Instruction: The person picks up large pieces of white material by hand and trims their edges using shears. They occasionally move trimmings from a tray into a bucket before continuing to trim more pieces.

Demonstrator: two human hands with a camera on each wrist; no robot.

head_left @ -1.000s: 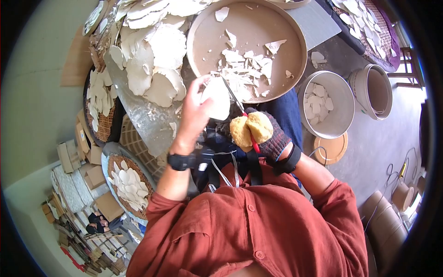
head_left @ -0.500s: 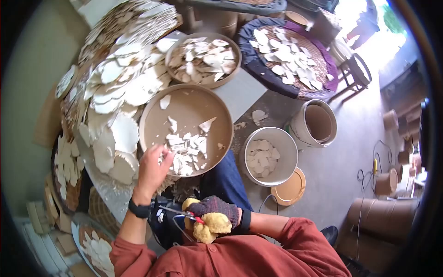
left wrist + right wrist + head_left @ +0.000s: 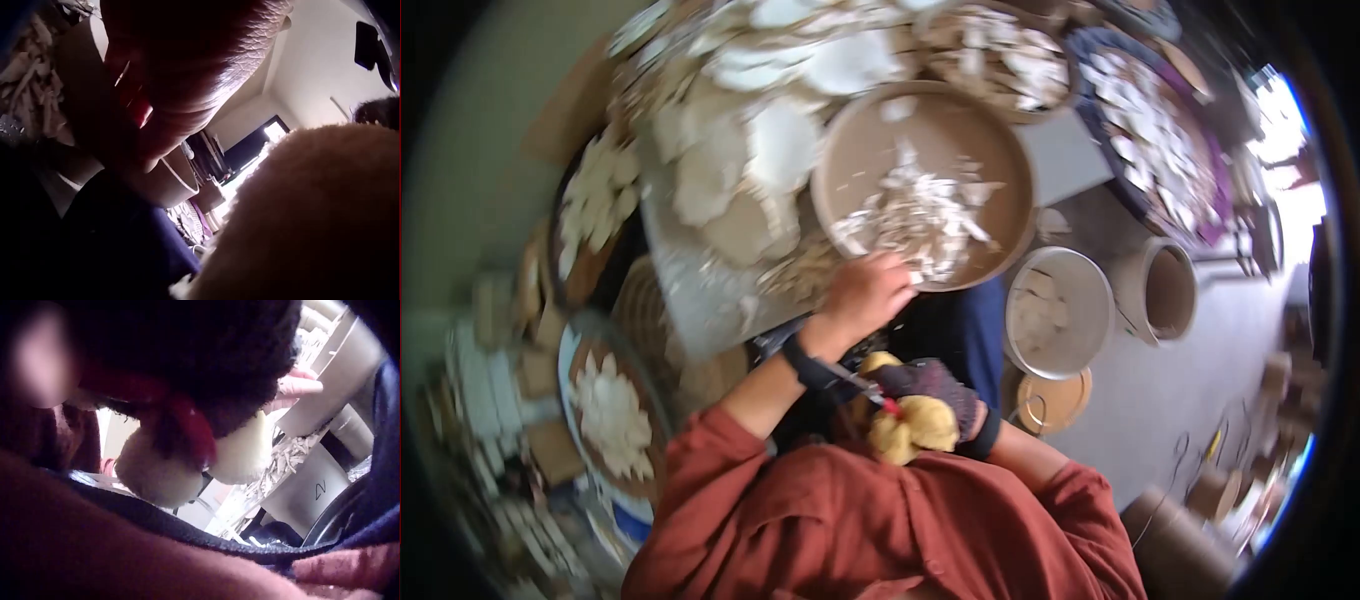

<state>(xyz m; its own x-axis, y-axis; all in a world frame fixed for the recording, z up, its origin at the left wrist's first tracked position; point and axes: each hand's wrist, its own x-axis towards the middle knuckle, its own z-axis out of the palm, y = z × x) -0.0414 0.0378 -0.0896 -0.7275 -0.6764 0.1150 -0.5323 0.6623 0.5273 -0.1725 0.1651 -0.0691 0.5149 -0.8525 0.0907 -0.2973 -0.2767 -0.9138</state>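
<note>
My left hand is at the near rim of a round brown tray that holds a heap of white shards. Blur hides how its fingers lie. The left wrist view gives only a dark close-up of that hand. My right hand, in a dark knit glove with yellow foam pads, stays close to my chest. It grips red-handled scissors whose blades point left, under the left wrist. In the right wrist view the glove and red handle fill the frame.
A big pile of white discs lies left of the tray. A white bucket with pieces and a second bucket stand to the right, with a flat round lid below them. Baskets of white pieces sit at my left.
A second ago my left hand held a white disc at the scissor blades. It then reached into the tray's shards and is now at the near rim. The scissors drew back to my chest.
</note>
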